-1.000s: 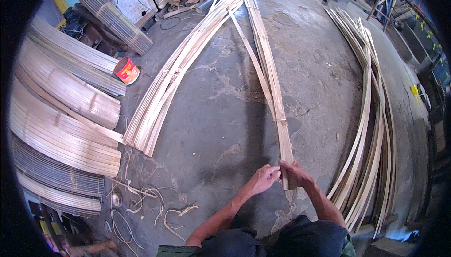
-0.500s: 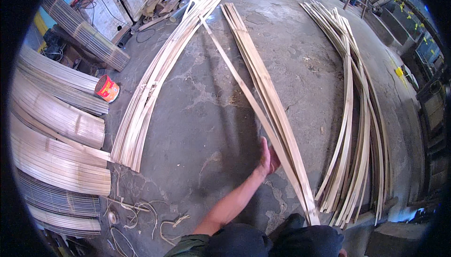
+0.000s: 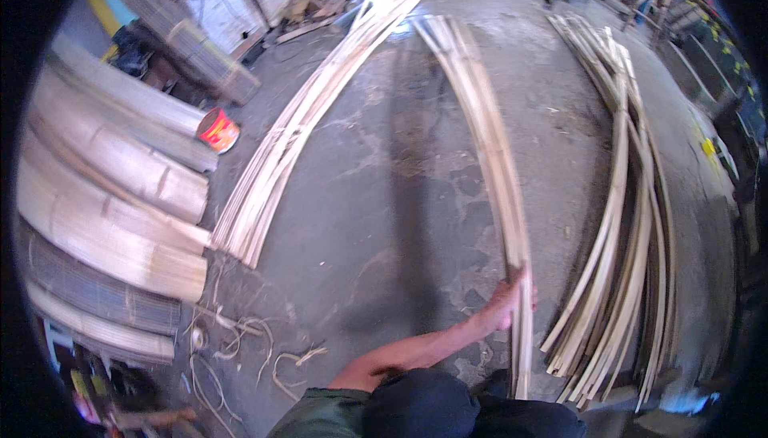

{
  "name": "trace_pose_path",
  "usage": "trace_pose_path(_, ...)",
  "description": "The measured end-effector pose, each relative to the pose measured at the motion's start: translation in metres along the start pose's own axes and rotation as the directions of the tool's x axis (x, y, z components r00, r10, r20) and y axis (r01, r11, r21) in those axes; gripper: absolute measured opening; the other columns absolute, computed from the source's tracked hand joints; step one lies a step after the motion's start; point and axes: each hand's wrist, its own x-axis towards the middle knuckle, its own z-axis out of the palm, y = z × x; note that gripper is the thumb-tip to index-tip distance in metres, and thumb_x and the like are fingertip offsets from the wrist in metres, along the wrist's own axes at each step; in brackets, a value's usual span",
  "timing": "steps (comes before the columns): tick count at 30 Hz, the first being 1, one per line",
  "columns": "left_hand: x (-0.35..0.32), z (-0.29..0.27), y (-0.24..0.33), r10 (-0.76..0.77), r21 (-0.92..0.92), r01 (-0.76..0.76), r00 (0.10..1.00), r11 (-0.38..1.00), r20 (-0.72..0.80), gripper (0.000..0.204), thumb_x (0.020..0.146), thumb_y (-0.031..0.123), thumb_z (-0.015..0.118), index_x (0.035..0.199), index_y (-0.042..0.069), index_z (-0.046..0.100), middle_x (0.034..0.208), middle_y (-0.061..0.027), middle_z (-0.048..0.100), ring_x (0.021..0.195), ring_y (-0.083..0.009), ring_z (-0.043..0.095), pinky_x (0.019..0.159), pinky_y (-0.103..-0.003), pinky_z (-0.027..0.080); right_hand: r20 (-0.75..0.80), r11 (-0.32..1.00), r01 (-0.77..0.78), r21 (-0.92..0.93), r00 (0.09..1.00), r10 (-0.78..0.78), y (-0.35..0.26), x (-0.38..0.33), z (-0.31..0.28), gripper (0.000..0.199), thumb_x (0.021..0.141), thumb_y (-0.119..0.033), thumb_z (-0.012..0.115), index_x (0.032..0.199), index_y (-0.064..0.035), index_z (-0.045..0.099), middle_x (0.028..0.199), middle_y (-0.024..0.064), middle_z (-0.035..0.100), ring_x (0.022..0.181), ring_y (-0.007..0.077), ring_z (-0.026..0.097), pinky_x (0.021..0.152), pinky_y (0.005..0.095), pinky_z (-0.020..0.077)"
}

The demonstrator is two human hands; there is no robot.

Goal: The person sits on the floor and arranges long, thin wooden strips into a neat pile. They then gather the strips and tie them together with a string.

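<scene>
My left hand is closed round a bundle of long pale bamboo strips, low down near its close end. My forearm reaches across from the lower left, above my dark-clad knees. The bundle runs away from me toward the back of the floor and bows slightly to the right; it is blurred by motion. Part of my fingers is hidden behind the strips. My right hand does not show.
Another bamboo bundle lies to the left, and a looser, crossing pile to the right. Slatted bamboo mats line the left side, with a red tin beside them. Loose cords lie at lower left.
My left hand has moved right and closed round the strips. The single strip that slanted apart now lies with the bundle, whose far end has shifted right. The whole view has turned somewhat.
</scene>
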Motion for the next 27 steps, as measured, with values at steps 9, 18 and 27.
trace_pose_path(9, -0.011, 0.050, 0.024, 0.106, 0.137, -0.152, 0.948, 0.979, 0.299, 0.038, 0.092, 0.047, 0.065, 0.088, 0.010, 0.059, 0.069, -0.0021, 0.058, 0.065, -0.0120, 0.057, 0.058, -0.031, 0.050, 0.019, 0.999, -0.018, -0.033, 1.000, 0.019, 0.009, 0.001, 0.009, 0.040, 0.090, -0.034, 0.071, 0.111, -0.0003, 0.063, 0.088, 0.0058, 0.066, 0.081, 0.0141, 0.063, 0.076, 0.0307, 0.0490)
trace_pose_path(18, 0.073, 0.046, 0.118, 0.516, 0.351, -0.559, 0.829, 0.751, 0.216, 0.055, 0.094, 0.050, 0.060, 0.117, 0.001, 0.050, 0.097, -0.0095, 0.061, 0.085, -0.0165, 0.060, 0.066, -0.032, 0.052, 0.068, 0.999, -0.027, 0.022, 0.997, 0.026, 0.029, -0.014, 0.019, 0.042, 0.089, -0.034, 0.071, 0.112, 0.0004, 0.063, 0.090, 0.0061, 0.067, 0.082, 0.0140, 0.063, 0.076, 0.0306, 0.0485)
trace_pose_path(27, -0.003, -0.116, 0.057, 0.416, 0.388, -0.396, 0.909, 0.832, 0.035, 0.033, 0.098, 0.028, 0.060, 0.118, 0.002, 0.060, 0.108, -0.0055, 0.065, 0.100, -0.0151, 0.061, 0.090, -0.032, 0.049, 0.242, 0.949, -0.301, -0.092, 0.918, 0.315, 0.005, 0.060, 0.101, 0.048, 0.088, -0.045, 0.071, 0.103, 0.0012, 0.068, 0.089, 0.0050, 0.067, 0.079, 0.0144, 0.063, 0.069, 0.0323, 0.0505)
